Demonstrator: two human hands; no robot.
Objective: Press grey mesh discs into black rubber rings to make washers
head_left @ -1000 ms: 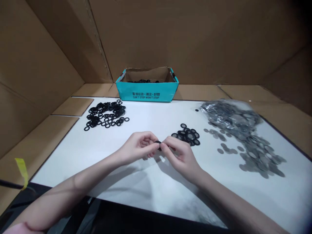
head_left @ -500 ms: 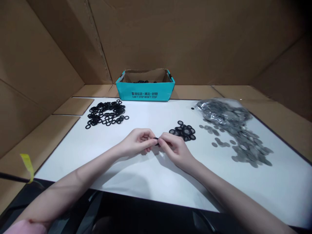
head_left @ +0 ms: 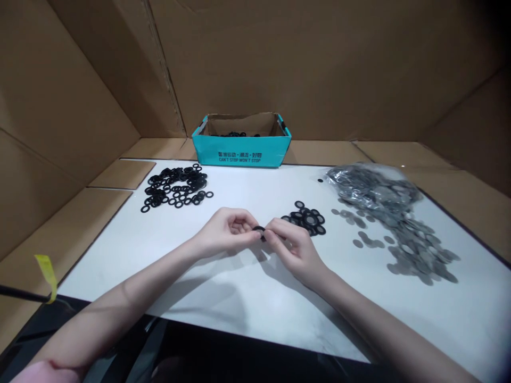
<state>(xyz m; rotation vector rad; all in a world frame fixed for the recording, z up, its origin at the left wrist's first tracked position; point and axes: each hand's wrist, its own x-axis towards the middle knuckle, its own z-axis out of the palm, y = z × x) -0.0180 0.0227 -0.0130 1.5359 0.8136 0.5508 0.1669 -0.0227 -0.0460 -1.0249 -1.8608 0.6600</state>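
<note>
Between my two hands is a small black ring (head_left: 259,229) with a grey centre, held just above the white tabletop. My left hand (head_left: 233,229) pinches its left side between thumb and fingers. On the other side, the thumb and forefinger of my right hand (head_left: 293,244) grip the same ring. Just beyond my right hand lies a pile of black rings with grey discs in them (head_left: 309,219). Plain black rings (head_left: 178,186) are heaped at the far left. To the right, loose grey mesh-like discs (head_left: 419,247) spill from a clear plastic bag (head_left: 371,183).
A turquoise open box (head_left: 243,151) with black rings inside stands at the back of the white table (head_left: 191,314). Cardboard walls (head_left: 311,69) enclose the back and sides. A yellow tag (head_left: 48,274) hangs on a dark rod at the left. One small black disc (head_left: 320,181) lies near the bag.
The ring between my fingers has tilted, so its grey centre now shows. Both hands stay close together around it. The whole view has shifted slightly.
</note>
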